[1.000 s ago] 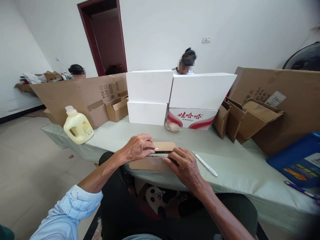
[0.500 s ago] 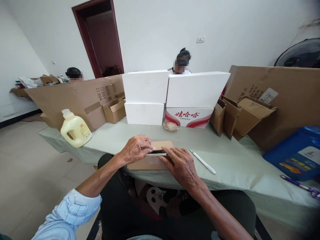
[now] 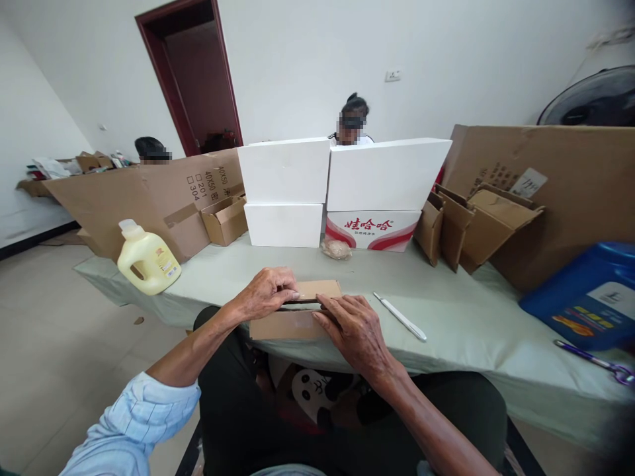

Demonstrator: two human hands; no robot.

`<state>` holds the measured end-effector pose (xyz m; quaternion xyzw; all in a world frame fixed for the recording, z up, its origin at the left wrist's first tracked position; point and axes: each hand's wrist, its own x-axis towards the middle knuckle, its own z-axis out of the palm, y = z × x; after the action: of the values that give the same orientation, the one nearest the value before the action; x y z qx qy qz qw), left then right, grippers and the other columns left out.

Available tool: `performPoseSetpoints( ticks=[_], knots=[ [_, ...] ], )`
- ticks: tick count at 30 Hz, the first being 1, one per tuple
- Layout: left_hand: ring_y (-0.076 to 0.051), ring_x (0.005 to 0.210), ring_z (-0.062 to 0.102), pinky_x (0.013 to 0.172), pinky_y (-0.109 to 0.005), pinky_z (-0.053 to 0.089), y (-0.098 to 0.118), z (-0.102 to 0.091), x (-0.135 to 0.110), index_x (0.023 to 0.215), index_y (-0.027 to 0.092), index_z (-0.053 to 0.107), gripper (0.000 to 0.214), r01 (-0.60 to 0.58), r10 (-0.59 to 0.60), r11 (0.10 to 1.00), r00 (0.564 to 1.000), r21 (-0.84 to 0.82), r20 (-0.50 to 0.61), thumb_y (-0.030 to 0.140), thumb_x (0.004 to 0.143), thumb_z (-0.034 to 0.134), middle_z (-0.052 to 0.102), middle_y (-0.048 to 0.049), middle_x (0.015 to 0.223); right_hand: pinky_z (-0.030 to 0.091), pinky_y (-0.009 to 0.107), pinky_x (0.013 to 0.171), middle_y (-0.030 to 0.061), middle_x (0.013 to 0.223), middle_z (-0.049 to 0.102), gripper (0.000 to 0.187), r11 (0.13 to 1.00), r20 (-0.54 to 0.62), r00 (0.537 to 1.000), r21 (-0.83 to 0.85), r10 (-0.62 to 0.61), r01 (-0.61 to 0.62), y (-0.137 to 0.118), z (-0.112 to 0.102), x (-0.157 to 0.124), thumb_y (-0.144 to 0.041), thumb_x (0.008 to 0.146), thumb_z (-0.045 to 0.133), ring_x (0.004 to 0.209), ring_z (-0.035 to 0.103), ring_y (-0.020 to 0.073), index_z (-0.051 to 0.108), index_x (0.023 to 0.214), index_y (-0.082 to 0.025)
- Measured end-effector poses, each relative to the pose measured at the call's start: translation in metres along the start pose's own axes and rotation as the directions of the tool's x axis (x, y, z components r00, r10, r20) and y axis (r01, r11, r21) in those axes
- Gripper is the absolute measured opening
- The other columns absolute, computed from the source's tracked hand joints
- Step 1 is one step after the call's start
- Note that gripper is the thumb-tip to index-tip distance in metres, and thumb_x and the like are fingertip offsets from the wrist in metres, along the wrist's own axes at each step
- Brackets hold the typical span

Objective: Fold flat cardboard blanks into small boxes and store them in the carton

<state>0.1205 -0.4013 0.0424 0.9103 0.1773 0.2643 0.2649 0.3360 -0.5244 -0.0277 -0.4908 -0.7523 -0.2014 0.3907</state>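
Observation:
A small brown cardboard box (image 3: 282,326) lies at the table's near edge, in front of my lap. Its far flap or lid (image 3: 320,289) stands apart from the near panel, leaving a dark gap between them. My left hand (image 3: 268,291) pinches the left part of that far flap with thumb and fingertips. At the box's right end, my right hand (image 3: 354,327) has bent fingers on the flap edge and its thumb on the near panel. Right of this hand lies a white slim knife or pen-like tool (image 3: 399,317); its kind is unclear.
White boxes (image 3: 285,172) are stacked at the back, beside a red-and-white carton (image 3: 372,231). A yellow jug (image 3: 149,258) stands left; a blue container (image 3: 585,297) and a purple pen-like item (image 3: 595,360) are right. Folded cartons (image 3: 454,221) lean behind. Two people sit beyond the boxes.
Both hands keep hold of the box with almost no movement. The whole view has shifted slightly.

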Motion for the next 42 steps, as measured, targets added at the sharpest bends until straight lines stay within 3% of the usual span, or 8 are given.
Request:
performPoseSetpoints(
  ticks=[11,19,25,28,34,38,42],
  knots=[
    [-0.012,0.066,0.051,0.062,-0.026,0.038,-0.003,-0.006,0.007,0.079,0.017,0.070,0.021,0.208,-0.207,0.975,0.978,-0.079,0.030,0.032,0.091,0.061,0.064,0.0014,0.071,0.050,0.038,0.083,0.0091,0.101,0.081,0.024,0.999,-0.028,0.999,0.037,0.031,-0.030,-0.005,0.003,-0.007,-0.032,0.114,0.056,0.093,0.076,0.0245,0.067,0.131,-0.018],
    [-0.013,0.069,0.064,0.068,-0.026,0.057,-0.019,-0.010,0.015,0.078,0.016,0.068,0.028,0.267,-0.299,0.870,0.954,-0.414,-0.015,0.043,0.083,0.073,0.068,-0.0009,0.072,0.049,0.037,0.079,0.0087,0.097,0.080,0.021,0.999,-0.064,0.998,0.045,0.023,-0.020,-0.008,0.005,-0.013,-0.030,0.113,0.058,0.087,0.074,0.0234,0.067,0.128,-0.018],
    [-0.013,0.066,0.067,0.064,-0.025,0.059,-0.033,-0.007,0.022,0.079,0.016,0.069,0.034,0.263,-0.311,0.858,0.950,-0.441,-0.037,0.048,0.080,0.079,0.069,-0.0021,0.072,0.050,0.038,0.080,0.0101,0.102,0.081,0.022,0.998,-0.067,0.997,0.051,0.032,-0.029,-0.012,0.004,-0.017,-0.030,0.113,0.058,0.087,0.073,0.0233,0.066,0.130,-0.018],
    [-0.013,0.066,0.067,0.063,-0.025,0.059,-0.043,-0.006,0.029,0.079,0.016,0.068,0.035,0.250,-0.297,0.887,0.953,-0.389,-0.063,0.050,0.082,0.076,0.070,-0.0031,0.074,0.049,0.037,0.079,0.0087,0.098,0.080,0.022,0.998,-0.060,0.997,0.052,0.039,-0.036,-0.017,0.004,-0.021,-0.030,0.113,0.059,0.085,0.072,0.0224,0.066,0.131,-0.018],
    [-0.014,0.064,0.066,0.063,-0.025,0.056,-0.066,-0.007,0.059,0.081,0.016,0.067,0.028,0.152,-0.155,0.988,0.983,-0.031,-0.102,0.039,0.094,0.057,0.070,-0.0028,0.070,0.050,0.039,0.081,0.0093,0.100,0.080,0.022,0.996,-0.058,0.996,0.061,0.070,-0.066,-0.029,0.004,-0.031,-0.025,0.111,0.062,0.087,0.072,0.0228,0.067,0.131,-0.017],
    [-0.016,0.068,0.064,0.068,-0.027,0.052,-0.082,-0.003,0.099,0.081,0.017,0.069,0.020,0.109,-0.097,0.984,0.991,0.141,-0.093,0.029,0.094,0.059,0.071,-0.0024,0.072,0.049,0.038,0.081,0.0071,0.096,0.079,0.024,0.994,-0.044,0.996,0.076,0.079,-0.076,-0.031,0.003,-0.034,-0.026,0.110,0.064,0.085,0.071,0.0223,0.066,0.133,-0.018],
    [-0.021,0.086,0.068,0.084,-0.033,0.053,-0.100,0.011,0.151,0.083,0.019,0.070,0.017,0.040,-0.025,0.938,0.999,0.344,-0.048,0.021,0.095,0.059,0.075,-0.0069,0.089,0.047,0.037,0.080,0.0051,0.088,0.077,0.025,0.994,-0.033,0.997,0.083,0.073,-0.070,-0.032,0.000,-0.035,-0.027,0.111,0.063,0.080,0.068,0.0212,0.066,0.133,-0.016]
  ],
)
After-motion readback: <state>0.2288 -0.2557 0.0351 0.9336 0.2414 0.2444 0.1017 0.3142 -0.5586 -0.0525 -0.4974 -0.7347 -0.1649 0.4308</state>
